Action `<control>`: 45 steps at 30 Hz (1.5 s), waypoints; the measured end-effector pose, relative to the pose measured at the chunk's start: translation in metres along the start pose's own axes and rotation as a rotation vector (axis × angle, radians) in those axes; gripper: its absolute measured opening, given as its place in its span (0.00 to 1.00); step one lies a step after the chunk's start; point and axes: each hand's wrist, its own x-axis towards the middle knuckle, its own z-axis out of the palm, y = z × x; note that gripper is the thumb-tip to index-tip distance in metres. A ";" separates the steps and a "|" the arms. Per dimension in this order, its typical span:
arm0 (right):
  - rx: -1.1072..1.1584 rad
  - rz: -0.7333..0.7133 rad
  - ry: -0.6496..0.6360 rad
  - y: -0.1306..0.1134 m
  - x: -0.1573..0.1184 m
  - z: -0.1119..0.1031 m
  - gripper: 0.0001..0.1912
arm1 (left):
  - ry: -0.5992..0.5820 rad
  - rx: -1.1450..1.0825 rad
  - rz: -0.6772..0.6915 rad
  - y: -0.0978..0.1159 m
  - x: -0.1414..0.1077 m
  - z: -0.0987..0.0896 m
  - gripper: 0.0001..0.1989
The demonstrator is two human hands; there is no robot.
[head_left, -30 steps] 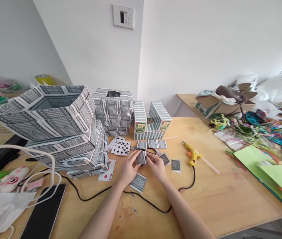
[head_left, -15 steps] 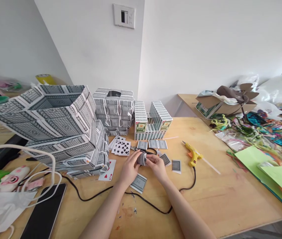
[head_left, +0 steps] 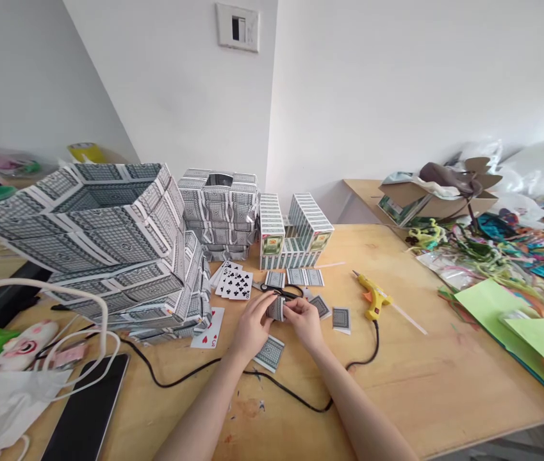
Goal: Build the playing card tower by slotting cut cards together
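While the near edge of the table [head_left: 420, 390] shows only at the right, a black cord [head_left: 295, 397] crosses the foreground, and beyond it a loose card [head_left: 269, 355] lies flat. Just past this, between the near and far edges, the left hand [head_left: 250, 330] and right hand [head_left: 306, 323] hold a bent playing card [head_left: 275, 310] at opposite sides. The fingers of both are nearly closed on it (whether it is one layer or several cannot be told). The card is judged light, thin and springy: soft pressure should suit it, as a hard squeeze could crease it, and a smooth face may slip. The side edges and corners appear the best hold, with the patterned face free. Toward the right edge lies a yellow glue gun [head_left: 373, 301], best taken by its handle, away from the nozzle. Beyond the hands lie black-handled scissors [head_left: 266, 289]; nearer the far edge stands a block of card boxes [head_left: 272, 221].
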 end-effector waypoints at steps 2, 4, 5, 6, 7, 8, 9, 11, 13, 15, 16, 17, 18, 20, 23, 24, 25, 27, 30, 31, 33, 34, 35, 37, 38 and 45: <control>-0.029 -0.016 0.031 0.000 0.000 0.000 0.09 | 0.002 0.018 0.013 0.001 0.000 0.000 0.27; -0.030 -0.018 0.023 -0.002 0.000 -0.001 0.10 | 0.016 0.039 0.014 0.002 0.000 0.000 0.27; -0.013 -0.012 -0.002 -0.003 0.000 -0.001 0.10 | 0.027 0.050 0.011 0.002 0.001 -0.001 0.27; 0.013 -0.003 -0.036 -0.004 0.000 -0.002 0.12 | 0.040 0.061 0.005 0.002 0.001 -0.001 0.27; 0.044 0.005 -0.075 -0.006 -0.001 -0.001 0.13 | 0.051 0.072 -0.002 0.002 0.001 -0.002 0.27; 0.077 0.009 -0.116 -0.007 -0.001 -0.001 0.14 | 0.061 0.083 -0.010 0.002 0.002 -0.003 0.26; 0.109 0.008 -0.154 -0.008 -0.002 0.000 0.15 | 0.071 0.090 -0.019 0.001 0.002 -0.004 0.26; 0.159 -0.009 -0.217 -0.009 -0.003 0.002 0.18 | 0.095 0.100 -0.040 0.001 0.002 -0.006 0.25; 0.194 -0.024 -0.256 -0.009 -0.005 0.005 0.20 | 0.122 0.104 -0.052 0.002 0.002 -0.007 0.25; 0.209 -0.022 -0.258 -0.007 -0.006 0.006 0.20 | 0.136 0.099 -0.050 0.003 0.001 -0.007 0.25; 0.208 -0.018 -0.252 -0.006 -0.006 0.007 0.19 | 0.135 0.089 -0.045 0.003 0.000 -0.007 0.25; 0.202 -0.013 -0.244 -0.005 -0.007 0.006 0.17 | 0.129 0.074 -0.040 0.003 -0.001 -0.006 0.25; 0.194 -0.009 -0.234 -0.004 -0.007 0.005 0.15 | 0.120 0.054 -0.036 0.002 -0.001 -0.006 0.25; 0.179 -0.006 -0.221 -0.003 -0.006 0.003 0.11 | 0.101 0.007 -0.041 0.002 -0.001 -0.005 0.25; 0.182 -0.002 -0.222 -0.005 -0.004 0.001 0.10 | 0.072 -0.063 -0.066 0.001 0.000 -0.005 0.26; 0.185 0.006 -0.230 -0.006 -0.004 0.001 0.11 | 0.060 -0.088 -0.072 0.002 0.001 -0.006 0.27; 0.186 0.019 -0.240 -0.007 -0.003 0.001 0.11 | 0.048 -0.116 -0.076 0.002 0.002 -0.007 0.27; 0.180 0.053 -0.263 -0.010 -0.004 0.002 0.11 | 0.044 -0.177 -0.084 0.004 0.004 -0.010 0.27; 0.177 0.093 -0.294 -0.013 -0.005 0.004 0.10 | 0.118 -0.296 -0.171 0.004 0.005 -0.010 0.23; 0.179 0.100 -0.304 -0.014 -0.006 0.004 0.10 | 0.150 -0.329 -0.226 0.003 0.004 -0.009 0.20; 0.178 0.110 -0.329 -0.014 -0.007 0.003 0.11 | 0.183 -0.364 -0.348 0.002 0.004 -0.006 0.14; 0.173 0.112 -0.343 -0.014 -0.008 0.003 0.11 | 0.184 -0.370 -0.400 0.001 0.003 -0.005 0.11; 0.165 0.111 -0.353 -0.014 -0.008 0.002 0.11 | 0.181 -0.376 -0.439 0.000 0.003 -0.003 0.10; 0.148 0.102 -0.367 -0.014 -0.009 0.001 0.11 | 0.175 -0.416 -0.482 0.000 0.004 -0.002 0.10; 0.143 0.098 -0.372 -0.014 -0.009 0.001 0.11 | 0.177 -0.442 -0.486 0.001 0.005 -0.002 0.11; 0.182 0.155 -0.331 -0.021 -0.007 -0.002 0.14 | 0.197 -0.247 -0.501 0.008 0.008 -0.018 0.17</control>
